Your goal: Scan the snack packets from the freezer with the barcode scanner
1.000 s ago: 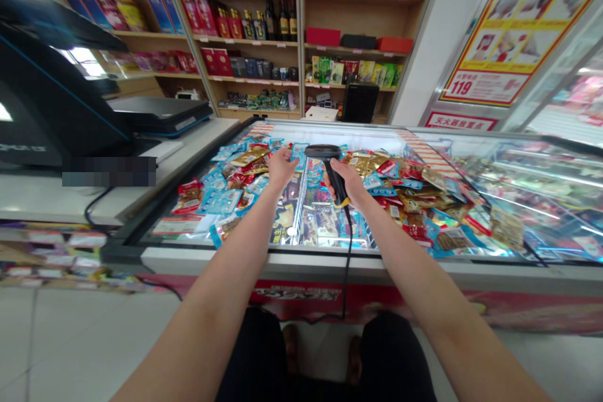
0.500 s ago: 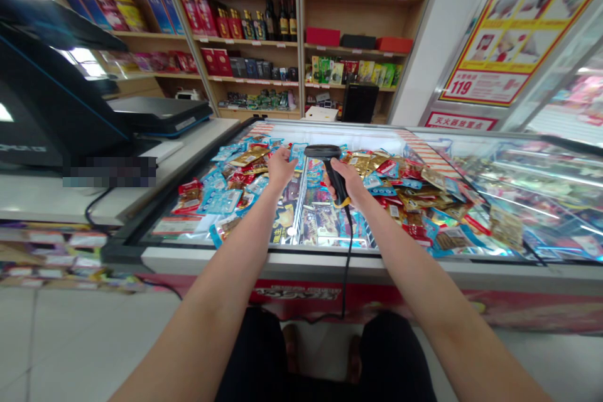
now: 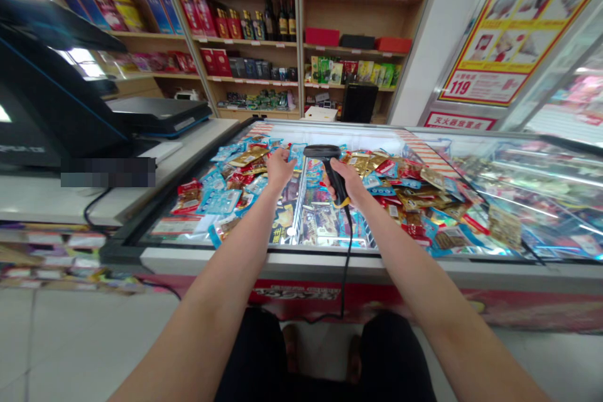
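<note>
My right hand [image 3: 346, 181] is wrapped round the handle of a black barcode scanner [image 3: 323, 151], whose head points to the left over the freezer's glass lid. Its black cable hangs down past the freezer's front edge. Just left of the scanner, my left hand [image 3: 280, 169] has its fingers closed on the edge of a blue packet [image 3: 298, 151]; the packet is small and partly hidden. Blue, red and gold snack packets [image 3: 219, 201] lie spread left of my left hand. A thicker pile of similar packets [image 3: 414, 198] is right of my right hand.
A white counter [image 3: 108, 201] at the left bears a black checkout machine [image 3: 42, 94] and a flat black scale [image 3: 160, 110]. Beyond the chest freezer [image 3: 264, 257] stand shelves [image 3: 254, 41] of boxes and bottles. A red and yellow poster [image 3: 522, 25] hangs at the right.
</note>
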A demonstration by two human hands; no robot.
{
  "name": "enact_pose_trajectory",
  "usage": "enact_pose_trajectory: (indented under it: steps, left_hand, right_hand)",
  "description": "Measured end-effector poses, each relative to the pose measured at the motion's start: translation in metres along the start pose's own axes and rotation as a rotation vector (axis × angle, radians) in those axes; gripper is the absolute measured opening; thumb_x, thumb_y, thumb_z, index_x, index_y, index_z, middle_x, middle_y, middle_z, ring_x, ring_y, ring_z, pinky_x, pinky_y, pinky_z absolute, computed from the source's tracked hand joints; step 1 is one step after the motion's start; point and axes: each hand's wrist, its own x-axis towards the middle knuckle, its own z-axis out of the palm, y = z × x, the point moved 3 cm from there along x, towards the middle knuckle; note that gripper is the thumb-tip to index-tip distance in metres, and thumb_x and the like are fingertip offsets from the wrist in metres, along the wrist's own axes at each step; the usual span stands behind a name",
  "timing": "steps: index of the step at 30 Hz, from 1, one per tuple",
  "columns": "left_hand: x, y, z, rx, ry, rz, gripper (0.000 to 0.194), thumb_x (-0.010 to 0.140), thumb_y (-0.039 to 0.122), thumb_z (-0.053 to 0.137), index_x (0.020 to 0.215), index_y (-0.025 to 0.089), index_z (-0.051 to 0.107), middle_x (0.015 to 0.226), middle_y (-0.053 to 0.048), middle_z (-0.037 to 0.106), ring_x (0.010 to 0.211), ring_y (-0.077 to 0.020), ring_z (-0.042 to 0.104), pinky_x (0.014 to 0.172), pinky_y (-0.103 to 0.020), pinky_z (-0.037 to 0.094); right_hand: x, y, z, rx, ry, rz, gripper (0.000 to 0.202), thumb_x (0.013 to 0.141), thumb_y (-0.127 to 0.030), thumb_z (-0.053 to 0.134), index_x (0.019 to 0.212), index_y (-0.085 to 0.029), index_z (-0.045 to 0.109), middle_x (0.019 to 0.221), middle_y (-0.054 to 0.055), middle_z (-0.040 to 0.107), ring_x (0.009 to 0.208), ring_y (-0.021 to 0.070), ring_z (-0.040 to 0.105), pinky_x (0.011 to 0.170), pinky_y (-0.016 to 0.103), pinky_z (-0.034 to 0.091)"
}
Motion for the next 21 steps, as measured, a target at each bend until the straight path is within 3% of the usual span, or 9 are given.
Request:
enact_pose_trajectory:
  steps: [8, 13, 17, 21]
  left_hand:
    - [0.000, -0.001, 0.000, -0.054, -0.003, -0.011, 0.019, 0.071, 0.024, 0.066, 0.072, 0.023, 0.047, 0.076, 0.000, 0.063, 0.079, -0.0182, 0.062, 0.079, -0.029, 0.045]
    - [-0.006, 0.002, 0.004, -0.160, 0.008, -0.022, 0.021, 0.068, 0.024, 0.070, 0.071, 0.022, 0.050, 0.075, 0.000, 0.065, 0.080, -0.0187, 0.065, 0.080, -0.029, 0.047]
    - [-0.014, 0.011, 0.017, -0.339, -0.008, -0.078, 0.025, 0.065, 0.026, 0.075, 0.072, 0.021, 0.051, 0.072, 0.001, 0.064, 0.075, -0.0176, 0.064, 0.075, -0.028, 0.048]
    - [-0.025, 0.032, 0.040, -0.513, -0.027, -0.120, 0.030, 0.064, 0.028, 0.080, 0.074, 0.020, 0.053, 0.067, 0.002, 0.061, 0.068, -0.0158, 0.062, 0.068, -0.027, 0.049]
  right_hand:
    - [0.002, 0.001, -0.003, 0.013, 0.000, -0.014, 0.047, 0.081, -0.062, 0.074, 0.089, -0.018, 0.061, 0.060, 0.000, 0.063, 0.039, 0.0115, 0.053, 0.032, 0.023, 0.044]
    - [-0.001, -0.002, -0.013, -0.072, 0.065, -0.006, 0.047, 0.084, -0.064, 0.070, 0.078, -0.019, 0.059, 0.053, 0.001, 0.060, 0.035, 0.0115, 0.050, 0.032, 0.023, 0.043]
    - [-0.012, -0.018, -0.031, -0.056, 0.154, -0.057, 0.047, 0.081, -0.063, 0.074, 0.078, -0.019, 0.060, 0.053, 0.001, 0.061, 0.035, 0.0119, 0.051, 0.031, 0.024, 0.042]
    - [-0.027, -0.042, -0.068, 0.012, 0.301, -0.159, 0.048, 0.081, -0.064, 0.073, 0.087, -0.018, 0.062, 0.056, 0.000, 0.063, 0.036, 0.0121, 0.052, 0.031, 0.024, 0.043]
